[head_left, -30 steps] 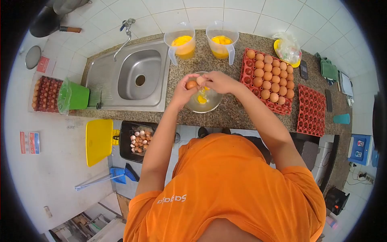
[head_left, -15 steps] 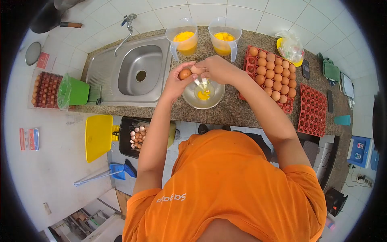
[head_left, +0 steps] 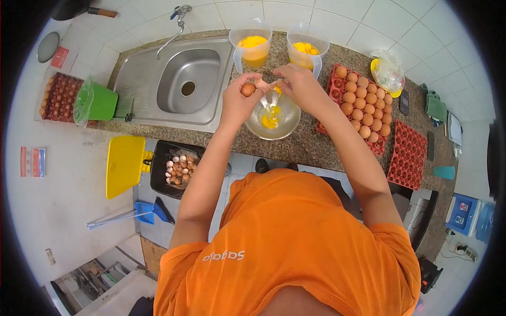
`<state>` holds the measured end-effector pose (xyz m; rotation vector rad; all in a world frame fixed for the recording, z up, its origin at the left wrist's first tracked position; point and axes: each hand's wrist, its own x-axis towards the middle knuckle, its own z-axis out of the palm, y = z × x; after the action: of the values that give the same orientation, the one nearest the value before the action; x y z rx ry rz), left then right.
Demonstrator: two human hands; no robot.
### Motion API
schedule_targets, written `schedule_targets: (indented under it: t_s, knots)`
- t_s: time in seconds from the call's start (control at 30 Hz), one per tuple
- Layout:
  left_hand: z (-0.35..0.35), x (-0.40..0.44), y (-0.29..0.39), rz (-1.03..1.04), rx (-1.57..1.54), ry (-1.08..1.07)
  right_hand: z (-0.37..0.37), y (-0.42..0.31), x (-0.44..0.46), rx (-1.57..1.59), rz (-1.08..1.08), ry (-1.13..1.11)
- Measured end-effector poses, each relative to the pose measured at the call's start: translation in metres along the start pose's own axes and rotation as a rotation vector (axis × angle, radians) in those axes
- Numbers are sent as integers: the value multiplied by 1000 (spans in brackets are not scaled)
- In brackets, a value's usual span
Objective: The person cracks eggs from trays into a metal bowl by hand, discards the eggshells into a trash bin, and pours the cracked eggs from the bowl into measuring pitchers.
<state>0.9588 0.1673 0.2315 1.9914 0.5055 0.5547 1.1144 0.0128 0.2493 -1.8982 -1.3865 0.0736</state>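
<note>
Hands met over the metal bowl [head_left: 294, 122] on the speckled desk [head_left: 316, 150] as I watched, with a cracked eggshell [head_left: 262, 84] spread between them. The left hand [head_left: 240, 99] was closed around a whole brown egg [head_left: 247, 90], its fingertips also gripping one side of that broken shell. The right hand [head_left: 298, 88] pinched the shell's other side with bent fingers, and a yolk [head_left: 278, 90] hung just below, above the bowl. Inside the bowl, more yolk [head_left: 270, 122] lay in clear egg white.

Behind the hands, near the tiled wall, stood two clear jugs, the left one [head_left: 253, 58] and the right one [head_left: 322, 46], both holding yellow egg. To the person's right sat a red tray [head_left: 332, 92] of brown eggs [head_left: 367, 109], with another red tray [head_left: 407, 156] just beside it. To the left was a steel sink [head_left: 196, 67]. Below the desk edge, a black bin [head_left: 159, 167] held discarded shells [head_left: 181, 167].
</note>
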Motion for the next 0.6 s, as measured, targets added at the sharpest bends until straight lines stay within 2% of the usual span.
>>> schedule_targets:
  t_s: [0.2,0.3,0.4,0.5,0.6]
  knots:
    - [3,-7,-12,-13,-77,7,6,-11,-19,1,-133,154]
    - [9,-18,-21,-103,-96,-36,21,-3,-32,-5,-146,187]
    - [20,-27,-34,-96,-192,-79,37,8,-44,114,10,130]
    - [27,-31,-46,-198,-288,-204,57,14,-48,316,247,97]
    - [25,-31,-64,-558,-599,-207,76,33,-44,642,389,6]
